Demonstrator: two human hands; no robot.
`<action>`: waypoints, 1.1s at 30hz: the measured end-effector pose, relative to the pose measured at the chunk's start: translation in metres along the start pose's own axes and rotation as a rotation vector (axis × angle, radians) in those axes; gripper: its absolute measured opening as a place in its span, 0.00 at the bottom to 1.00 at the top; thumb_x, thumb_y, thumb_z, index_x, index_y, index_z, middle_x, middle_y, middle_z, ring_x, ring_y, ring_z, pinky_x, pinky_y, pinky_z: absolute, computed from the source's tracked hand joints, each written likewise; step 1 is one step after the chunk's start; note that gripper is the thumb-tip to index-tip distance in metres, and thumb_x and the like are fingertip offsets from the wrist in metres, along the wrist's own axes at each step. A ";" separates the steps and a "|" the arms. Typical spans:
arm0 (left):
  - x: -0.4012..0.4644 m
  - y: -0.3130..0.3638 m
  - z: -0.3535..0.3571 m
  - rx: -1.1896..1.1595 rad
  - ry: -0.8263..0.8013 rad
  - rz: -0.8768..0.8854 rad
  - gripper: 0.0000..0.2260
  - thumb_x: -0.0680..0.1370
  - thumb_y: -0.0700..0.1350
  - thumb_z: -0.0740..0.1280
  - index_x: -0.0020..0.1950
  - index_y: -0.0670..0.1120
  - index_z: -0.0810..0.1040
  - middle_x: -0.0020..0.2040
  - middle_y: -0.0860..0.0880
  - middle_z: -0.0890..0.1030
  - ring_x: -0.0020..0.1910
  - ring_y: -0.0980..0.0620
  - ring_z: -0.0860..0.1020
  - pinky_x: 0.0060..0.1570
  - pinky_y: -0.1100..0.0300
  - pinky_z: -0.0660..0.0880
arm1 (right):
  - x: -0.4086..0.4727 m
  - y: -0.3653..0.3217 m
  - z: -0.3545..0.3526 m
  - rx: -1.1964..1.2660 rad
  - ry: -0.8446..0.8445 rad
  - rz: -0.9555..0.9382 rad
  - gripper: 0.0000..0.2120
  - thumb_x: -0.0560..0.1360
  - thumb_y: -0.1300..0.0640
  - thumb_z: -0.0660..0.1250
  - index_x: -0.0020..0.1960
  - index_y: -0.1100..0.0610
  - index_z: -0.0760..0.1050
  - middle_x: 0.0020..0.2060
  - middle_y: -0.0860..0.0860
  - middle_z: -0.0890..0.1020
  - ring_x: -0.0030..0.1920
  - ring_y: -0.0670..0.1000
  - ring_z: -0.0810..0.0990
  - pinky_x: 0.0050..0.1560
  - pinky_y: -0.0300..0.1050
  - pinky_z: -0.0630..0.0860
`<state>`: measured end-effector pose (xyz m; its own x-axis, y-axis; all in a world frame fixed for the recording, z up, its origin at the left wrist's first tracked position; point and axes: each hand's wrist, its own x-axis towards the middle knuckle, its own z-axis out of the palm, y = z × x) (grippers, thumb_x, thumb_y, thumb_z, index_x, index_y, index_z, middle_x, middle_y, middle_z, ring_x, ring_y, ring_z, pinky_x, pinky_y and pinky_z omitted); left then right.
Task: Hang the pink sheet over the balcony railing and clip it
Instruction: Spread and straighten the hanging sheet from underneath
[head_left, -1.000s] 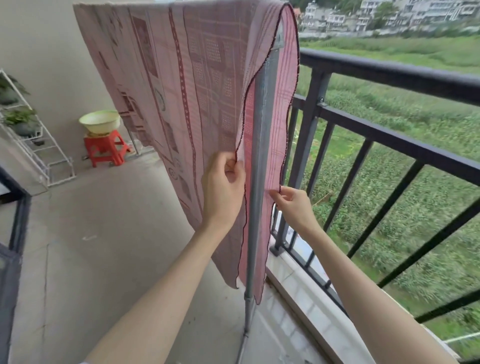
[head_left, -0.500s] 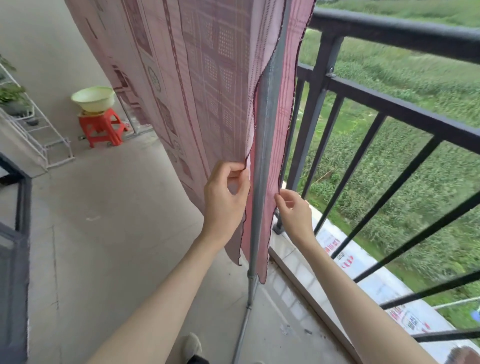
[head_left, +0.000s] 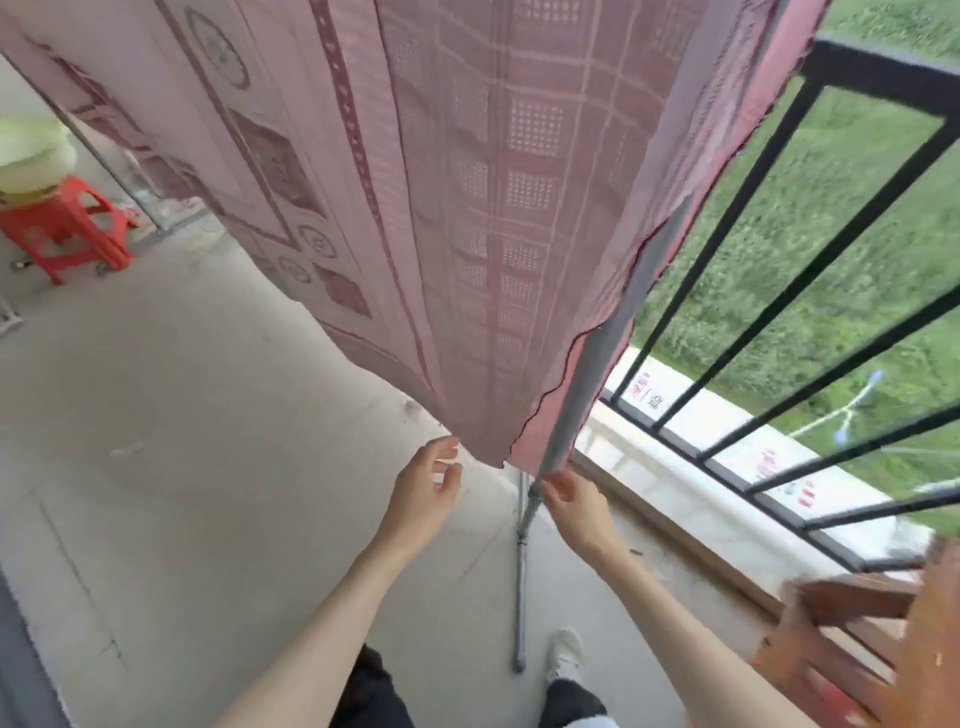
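The pink patterned sheet (head_left: 467, 208) hangs in two layers over a grey metal rack pole (head_left: 587, 374), just inside the black balcony railing (head_left: 779, 171). My left hand (head_left: 426, 493) is just below the sheet's lower corner, fingers apart, fingertips near the hem, holding nothing. My right hand (head_left: 576, 501) is at the pole below the sheet's far layer, fingers loosely curled beside the pole; I cannot see a grip on cloth. No clip is visible.
A red plastic stool (head_left: 62, 228) with a pale green basin (head_left: 31, 156) stands at the far left. A brown wooden piece of furniture (head_left: 862, 639) is at the lower right. The pale stone ledge (head_left: 675, 467) runs under the railing. My feet are by the pole's base.
Both hands slid down the sheet's edges from mid-height to its bottom corner and let go of the cloth. The camera tilted downward.
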<state>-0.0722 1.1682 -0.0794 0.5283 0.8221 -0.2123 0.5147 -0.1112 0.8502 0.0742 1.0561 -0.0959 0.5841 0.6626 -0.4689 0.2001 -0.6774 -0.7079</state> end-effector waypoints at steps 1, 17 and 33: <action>0.003 -0.013 -0.011 0.018 -0.037 0.001 0.14 0.77 0.36 0.60 0.62 0.43 0.72 0.56 0.48 0.76 0.49 0.53 0.75 0.42 0.77 0.67 | -0.001 -0.002 0.015 0.008 0.011 0.030 0.13 0.78 0.59 0.59 0.57 0.63 0.77 0.54 0.58 0.81 0.56 0.58 0.78 0.50 0.44 0.71; 0.133 -0.258 -0.096 0.409 -0.461 0.119 0.17 0.77 0.41 0.62 0.67 0.45 0.69 0.61 0.47 0.75 0.54 0.51 0.76 0.52 0.65 0.66 | 0.084 0.029 0.229 0.188 0.235 0.368 0.13 0.77 0.57 0.63 0.60 0.58 0.74 0.51 0.54 0.82 0.53 0.54 0.79 0.46 0.39 0.68; 0.323 -0.468 0.117 -0.817 -0.541 -0.364 0.02 0.79 0.43 0.61 0.49 0.49 0.72 0.50 0.49 0.75 0.51 0.48 0.76 0.54 0.50 0.73 | 0.300 0.193 0.340 1.116 0.573 -0.117 0.18 0.74 0.55 0.67 0.62 0.58 0.71 0.59 0.52 0.78 0.59 0.48 0.77 0.61 0.52 0.73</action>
<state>-0.0631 1.4205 -0.6024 0.7687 0.3478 -0.5367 0.1964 0.6703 0.7156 0.0204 1.2334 -0.5527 0.9205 0.2772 -0.2754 -0.3354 0.1990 -0.9208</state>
